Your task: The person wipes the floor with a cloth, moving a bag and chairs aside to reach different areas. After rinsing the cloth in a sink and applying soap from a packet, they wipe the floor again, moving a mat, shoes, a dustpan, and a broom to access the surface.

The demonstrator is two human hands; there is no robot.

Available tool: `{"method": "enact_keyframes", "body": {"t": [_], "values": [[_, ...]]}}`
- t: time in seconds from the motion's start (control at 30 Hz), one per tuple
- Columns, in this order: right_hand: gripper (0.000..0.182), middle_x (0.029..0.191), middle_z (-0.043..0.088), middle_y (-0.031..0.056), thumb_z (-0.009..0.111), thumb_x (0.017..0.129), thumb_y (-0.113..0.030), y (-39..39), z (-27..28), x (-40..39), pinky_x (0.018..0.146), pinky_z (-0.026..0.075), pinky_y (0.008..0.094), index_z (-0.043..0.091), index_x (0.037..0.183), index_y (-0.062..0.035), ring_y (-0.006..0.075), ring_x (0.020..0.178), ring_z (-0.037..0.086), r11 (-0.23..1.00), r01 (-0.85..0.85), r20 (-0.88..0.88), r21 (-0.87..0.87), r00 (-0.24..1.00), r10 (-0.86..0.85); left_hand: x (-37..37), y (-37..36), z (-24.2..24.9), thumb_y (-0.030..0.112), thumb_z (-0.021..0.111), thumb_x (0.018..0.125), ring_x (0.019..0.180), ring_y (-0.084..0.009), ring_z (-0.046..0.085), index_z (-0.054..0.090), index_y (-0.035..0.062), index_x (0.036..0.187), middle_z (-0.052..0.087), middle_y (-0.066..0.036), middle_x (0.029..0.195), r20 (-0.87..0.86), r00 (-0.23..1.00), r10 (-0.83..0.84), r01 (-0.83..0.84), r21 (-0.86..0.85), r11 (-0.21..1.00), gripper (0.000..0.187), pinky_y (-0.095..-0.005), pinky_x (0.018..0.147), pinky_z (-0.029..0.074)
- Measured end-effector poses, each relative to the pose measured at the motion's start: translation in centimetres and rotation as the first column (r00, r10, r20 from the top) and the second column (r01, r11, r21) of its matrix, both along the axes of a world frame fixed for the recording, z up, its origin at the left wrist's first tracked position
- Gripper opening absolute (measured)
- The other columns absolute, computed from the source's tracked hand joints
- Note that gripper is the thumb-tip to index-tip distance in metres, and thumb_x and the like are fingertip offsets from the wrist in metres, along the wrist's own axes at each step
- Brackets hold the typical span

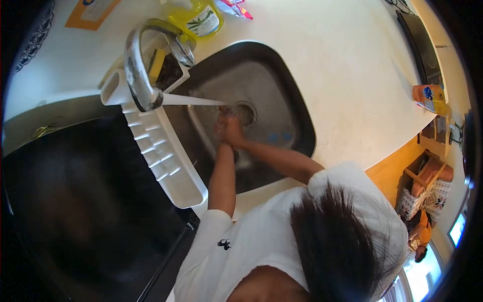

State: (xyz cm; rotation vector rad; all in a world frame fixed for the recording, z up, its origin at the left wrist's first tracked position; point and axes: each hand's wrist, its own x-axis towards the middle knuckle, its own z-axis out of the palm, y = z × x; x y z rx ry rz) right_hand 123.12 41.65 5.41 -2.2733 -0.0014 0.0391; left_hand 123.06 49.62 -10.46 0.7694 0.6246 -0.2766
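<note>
"Touching, left hand (220,127) against right hand (232,132), under running water (193,100), between the drain (246,114) and the sink's (282,80) left edge. Grip open or closed?"

"Too blurred; cannot tell, nor whether around anything."

"And handling?"

"Likely light and yielding, that water, impossible to pinch; best caught in a cupped palm. Wet skin probably soft, slippery: better held broadly."

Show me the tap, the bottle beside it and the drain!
Tap (136,78): head view, on its curved spout.
Bottle (203,23): head view, on its label.
Drain (246,114): head view, on its middle.
</note>
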Motion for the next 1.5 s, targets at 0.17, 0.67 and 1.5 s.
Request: {"method": "enact_keyframes", "body": {"t": [0.17, 0.67, 1.5], "values": [[0.027, 0.097, 0.058, 0.0211, 0.062, 0.072, -0.024, -8.1, -3.6, 12.4, 0.074, 0.045, 0.0456, 0.062, 0.086, -0.0019, 0.0332, 0.086, 0.058, 0.947, -0.310, -0.137, -0.086, 0.945, 0.297, 1.0, 0.4, 6.6, 0.034, 0.040, 0.092, 0.105, -0.0304, 0.053, 0.030, -0.0004, 0.132, 0.048, -0.015, 0.122, -0.081, 0.995, -0.059, 0.057, -0.024, 0.998, 0.054, -0.0389, 0.088, 0.046], [0.035, 0.089, 0.064, 0.0173, 0.053, 0.080, -0.035, -11.4, 1.0, 9.3, 0.084, 0.042, 0.0468, 0.067, 0.088, -0.0048, 0.0332, 0.086, 0.061, 0.932, -0.306, -0.289, -0.197, 0.926, 0.243, -7.1, -7.8, 13.9, 0.018, 0.055, 0.084, 0.096, -0.0290, 0.055, 0.055, 0.0052, 0.110, 0.057, -0.012, 0.105, 0.162, 0.672, -0.722, 0.408, 0.733, 0.544, 0.029, -0.0379, 0.084, 0.044], [0.031, 0.081, 0.065, 0.0141, 0.059, 0.075, -0.032, -13.3, 1.1, 6.8, 0.076, 0.046, 0.0409, 0.065, 0.082, -0.0026, 0.0293, 0.073, 0.063, 0.981, -0.093, -0.534, 0.171, 0.828, 0.172, -6.7, -14.9, 10.1, 0.010, 0.055, 0.082, 0.086, -0.0267, 0.059, 0.060, 0.0085, 0.103, 0.061, -0.013, 0.094, 0.169, 0.518, -0.839, 0.295, 0.885, 0.360, 0.022, -0.0396, 0.076, 0.045]]}}
